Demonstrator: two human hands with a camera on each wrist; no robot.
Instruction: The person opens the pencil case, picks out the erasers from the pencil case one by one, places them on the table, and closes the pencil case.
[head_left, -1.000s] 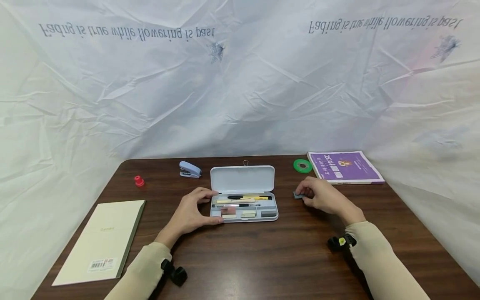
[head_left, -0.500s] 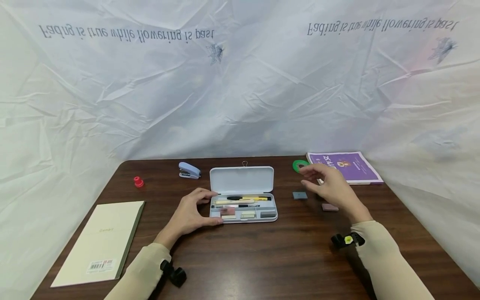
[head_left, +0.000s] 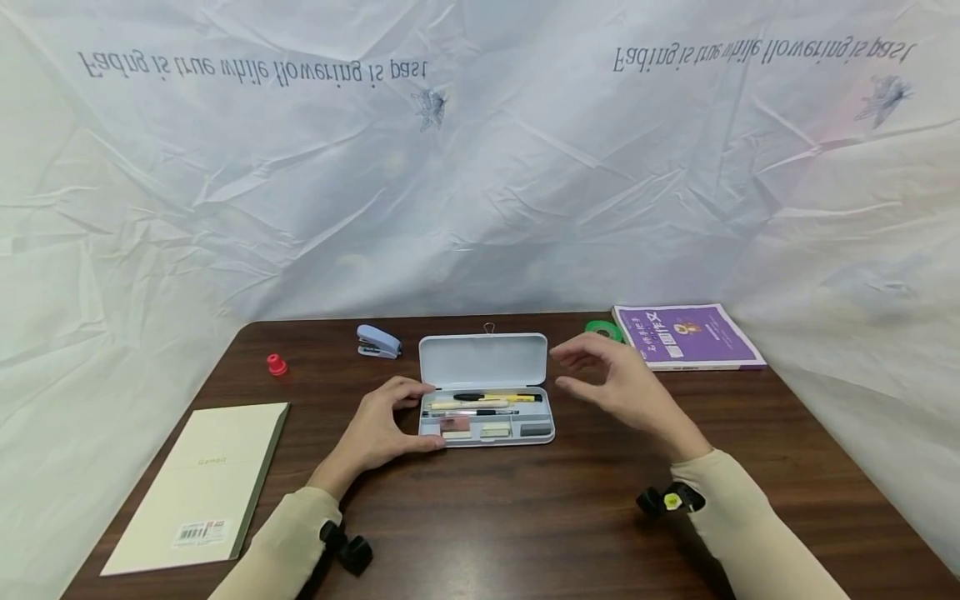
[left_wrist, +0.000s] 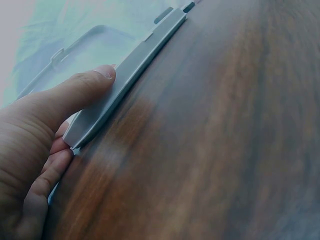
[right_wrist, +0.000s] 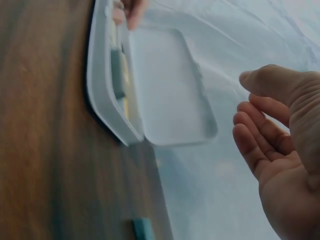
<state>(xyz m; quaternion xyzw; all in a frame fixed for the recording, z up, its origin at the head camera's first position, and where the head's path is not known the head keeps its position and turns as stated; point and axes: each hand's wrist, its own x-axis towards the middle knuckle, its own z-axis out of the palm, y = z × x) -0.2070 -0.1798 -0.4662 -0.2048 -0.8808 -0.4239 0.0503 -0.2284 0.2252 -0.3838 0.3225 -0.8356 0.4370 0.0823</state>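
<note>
Your left hand [head_left: 375, 429] has its fingers grasping the left end of the pencil case [head_left: 483, 358], thumb on the front edge and the other fingers round towards the back corner. Your right hand [head_left: 630, 387] is released: its fingers are bent and parted, hold nothing, and hang in the air just beside the case's right end. The case lies on the desk [head_left: 480, 521] between your two hands, its lid raised. In its long back compartment you have a yellow pen [head_left: 522, 397] and other pens; in the front right compartment, a dark grey block [head_left: 536, 430]. Your right wrist view shows a blurred teal block [right_wrist: 143, 228] on the desk, apart from the case. Farther out, a green roll [head_left: 614, 332] sits near the purple book [head_left: 693, 335] to the right; to the left are the stapler [head_left: 380, 341], a red piece [head_left: 277, 364] and the cream notebook [head_left: 198, 483].
</note>
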